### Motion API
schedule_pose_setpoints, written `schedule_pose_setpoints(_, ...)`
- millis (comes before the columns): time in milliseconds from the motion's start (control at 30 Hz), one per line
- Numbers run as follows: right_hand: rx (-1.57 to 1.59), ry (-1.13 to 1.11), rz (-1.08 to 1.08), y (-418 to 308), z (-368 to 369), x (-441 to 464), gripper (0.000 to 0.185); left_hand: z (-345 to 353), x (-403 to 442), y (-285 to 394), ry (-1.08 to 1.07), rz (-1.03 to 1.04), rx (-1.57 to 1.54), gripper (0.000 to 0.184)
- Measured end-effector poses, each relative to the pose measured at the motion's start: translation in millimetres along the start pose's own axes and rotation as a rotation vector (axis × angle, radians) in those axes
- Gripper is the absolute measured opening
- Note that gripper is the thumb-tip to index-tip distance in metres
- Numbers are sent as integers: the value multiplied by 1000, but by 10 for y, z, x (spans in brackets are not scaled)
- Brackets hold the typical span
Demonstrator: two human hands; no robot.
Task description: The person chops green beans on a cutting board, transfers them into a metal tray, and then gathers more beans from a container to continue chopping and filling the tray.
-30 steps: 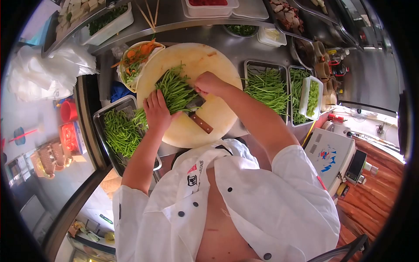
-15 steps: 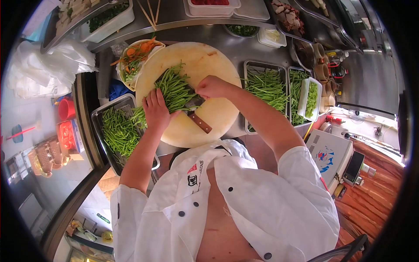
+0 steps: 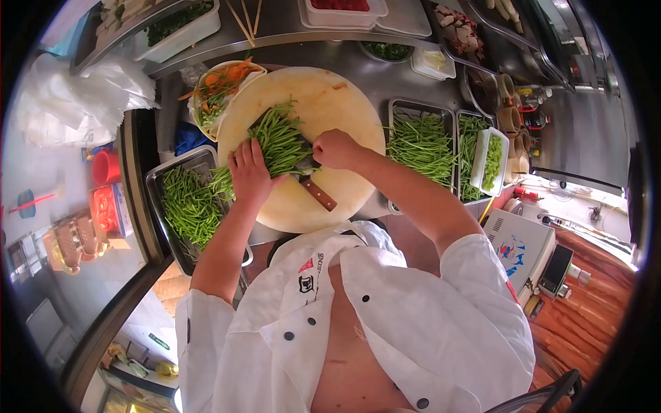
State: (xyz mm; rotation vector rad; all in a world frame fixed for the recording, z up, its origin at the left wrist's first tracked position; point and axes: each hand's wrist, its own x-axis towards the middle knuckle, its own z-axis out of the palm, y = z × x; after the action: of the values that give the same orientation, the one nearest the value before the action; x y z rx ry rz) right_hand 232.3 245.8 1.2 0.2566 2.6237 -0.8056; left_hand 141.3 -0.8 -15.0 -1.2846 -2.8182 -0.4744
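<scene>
A pile of green beans (image 3: 281, 141) lies across a cleaver on the round cutting board (image 3: 351, 103). The cleaver's brown wooden handle (image 3: 319, 195) points toward me, and its blade is mostly under the beans. My left hand (image 3: 250, 171) rests on the left side of the pile with its fingers stretched out. At the pile's right edge my right hand (image 3: 334, 149) is closed, the fingers curled in. Whatever those fingers pinch, if anything, is hidden.
Left of the board, a metal tray (image 3: 153, 180) contains cut green beans. On the right, another metal tray (image 3: 394, 110) holds long beans, beside a white tub (image 3: 505, 151) of chopped greens. A bowl (image 3: 210, 131) of carrot and vegetable scraps touches the board's upper left. A metal shelf (image 3: 275, 43) runs behind.
My right hand has moved slightly nearer to me and curled more tightly at the pile's edge. My left hand and the beans stay nearly the same; the view has shifted a little.
</scene>
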Motion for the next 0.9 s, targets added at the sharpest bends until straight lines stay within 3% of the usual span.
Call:
schedule_pose_setpoints(433, 226, 466, 244, 272, 123, 7, 24, 7, 5, -10, -11, -23, -5, 115)
schedule_pose_setpoints(567, 300, 428, 224, 105, -271, 54, 24, 34, -19, -26, -16, -32, 3, 115)
schedule_pose_setpoints(667, 267, 365, 100, -158, -459, 421, 26, 62, -17, -42, -51, -35, 17, 117)
schedule_pose_setpoints(733, 308, 344, -114, -403, -499, 781, 27, 76, -19, -41, -42, -39, 2, 117)
schedule_pose_setpoints(833, 279, 243, -138, -795, -481, 1440, 30, 72, -27, -48, -39, -44, -8, 117)
schedule_pose_setpoints(900, 568, 121, -27, -1043, -414, 1810, 24, 51, -35, -46, -40, -50, -5, 118)
